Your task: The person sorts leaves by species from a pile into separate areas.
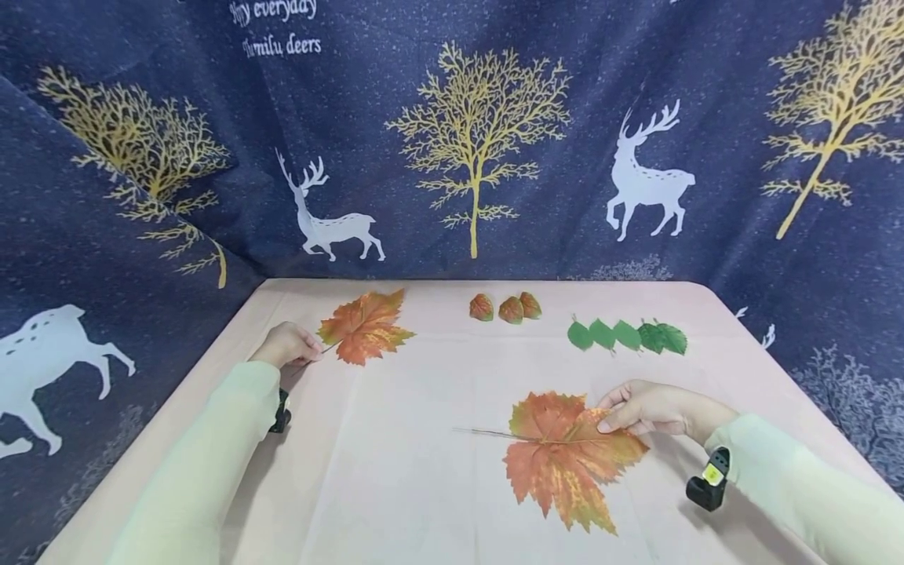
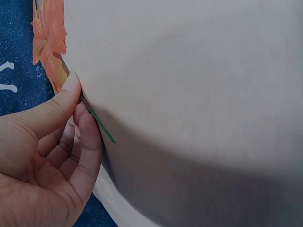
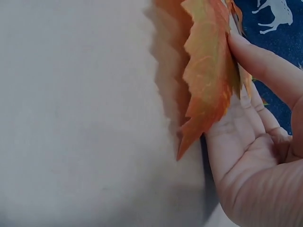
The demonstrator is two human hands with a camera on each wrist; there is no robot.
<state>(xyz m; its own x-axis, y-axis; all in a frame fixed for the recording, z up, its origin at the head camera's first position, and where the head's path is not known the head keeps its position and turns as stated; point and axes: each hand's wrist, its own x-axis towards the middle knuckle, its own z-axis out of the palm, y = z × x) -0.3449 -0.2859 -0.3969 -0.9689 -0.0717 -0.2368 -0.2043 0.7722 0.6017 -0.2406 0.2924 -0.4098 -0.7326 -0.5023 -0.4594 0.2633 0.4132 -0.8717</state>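
Observation:
At the far left of the table, my left hand [image 1: 288, 345] pinches the stem of an orange artificial maple leaf [image 1: 367, 326]. The left wrist view shows the thumb and fingertips on that stem [image 2: 102, 124], whose end is green. Nearer the front right, a larger orange maple leaf [image 1: 558, 455] with green-tinged tips is pinched at its right edge by my right hand [image 1: 660, 408]; its thin stem points left. In the right wrist view the thumb lies on the leaf's [image 3: 208, 71] face and the other fingers are behind it, with the leaf's shadow on the table beside it.
Three small red-green leaves [image 1: 510, 309] lie at the back middle of the pale table [image 1: 410, 471]. A row of several green leaves [image 1: 627, 336] lies to their right. A dark blue cloth [image 1: 494, 157] printed with deer and trees hangs behind the table.

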